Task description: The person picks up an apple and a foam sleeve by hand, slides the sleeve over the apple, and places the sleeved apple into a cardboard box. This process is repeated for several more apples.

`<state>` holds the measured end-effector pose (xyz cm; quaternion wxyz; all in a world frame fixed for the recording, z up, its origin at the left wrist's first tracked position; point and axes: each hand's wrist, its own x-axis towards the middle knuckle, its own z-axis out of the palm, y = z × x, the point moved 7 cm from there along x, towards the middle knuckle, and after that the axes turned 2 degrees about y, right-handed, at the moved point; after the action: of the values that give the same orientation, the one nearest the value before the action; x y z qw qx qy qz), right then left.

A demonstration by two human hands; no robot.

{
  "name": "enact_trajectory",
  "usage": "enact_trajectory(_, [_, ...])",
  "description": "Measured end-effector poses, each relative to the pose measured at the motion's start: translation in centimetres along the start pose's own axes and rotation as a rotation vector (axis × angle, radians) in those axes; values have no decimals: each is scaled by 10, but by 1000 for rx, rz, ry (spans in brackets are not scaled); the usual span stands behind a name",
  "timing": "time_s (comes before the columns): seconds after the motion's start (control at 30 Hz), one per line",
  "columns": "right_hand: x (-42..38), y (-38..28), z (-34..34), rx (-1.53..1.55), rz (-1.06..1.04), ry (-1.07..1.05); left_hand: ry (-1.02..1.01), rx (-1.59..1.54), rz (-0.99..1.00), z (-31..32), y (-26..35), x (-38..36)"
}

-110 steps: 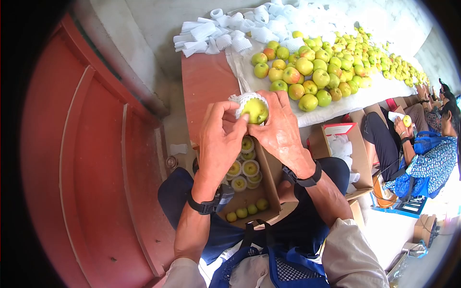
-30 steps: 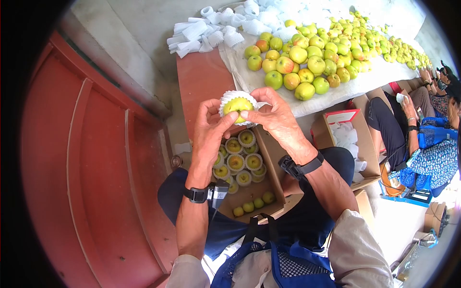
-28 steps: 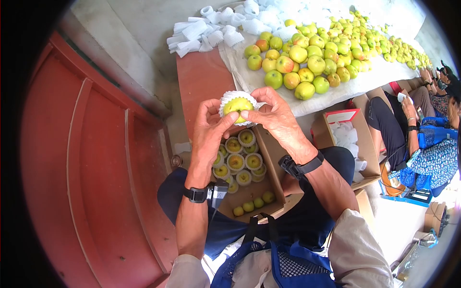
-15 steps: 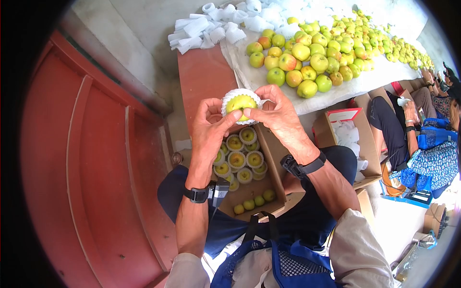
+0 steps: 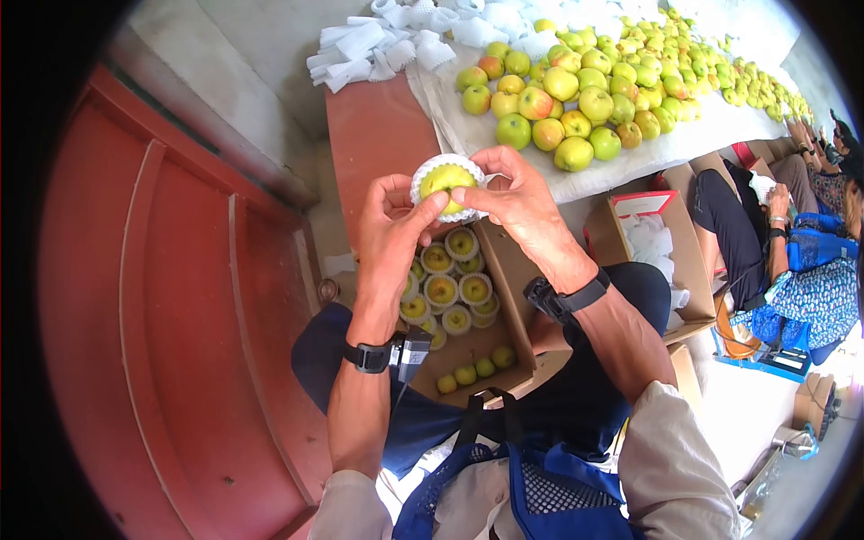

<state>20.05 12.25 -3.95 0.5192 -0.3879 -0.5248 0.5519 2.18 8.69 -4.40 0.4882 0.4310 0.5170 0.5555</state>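
Between my two hands is a yellow-green apple (image 5: 443,180) with a white foam net sleeve (image 5: 420,177) around it. My left hand (image 5: 393,216) grips its left side, thumb pressed on the apple's face. From the right, my right hand (image 5: 517,198) holds it the same way, its thumb near the other. Some fingers are hidden behind the sleeve. Below my hands, a cardboard box (image 5: 515,310) holds several sleeved apples (image 5: 441,290) and a short row of bare apples (image 5: 465,373) along its near side.
On the table (image 5: 378,135) ahead lie a large pile of apples (image 5: 594,103) and a heap of white foam sleeves (image 5: 360,45). Another box (image 5: 688,270) with white foam stands to the right. Co-workers (image 5: 810,297) sit beyond it. A red door (image 5: 198,333) is at left.
Both hands, still holding the sleeved apple, have shifted slightly up in view. The table and boxes have also shifted a little, as the camera moved.
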Motion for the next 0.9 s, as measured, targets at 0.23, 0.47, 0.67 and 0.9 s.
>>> enact_trajectory(0.23, [2, 6, -4, 73, 55, 9, -8, -16, -30, 8, -4, 2])
enact_trajectory(0.47, [2, 10, -7, 117, 79, 22, 6, -60, -53, 10, -7, 0])
enact_trajectory(0.67, [1, 3, -8, 29, 29, 23, 12, -39, -58, 13, -9, -2])
enact_trajectory(0.9, [0, 6, -10, 37, 45, 38, 0, -10, -49, 16, -6, -4])
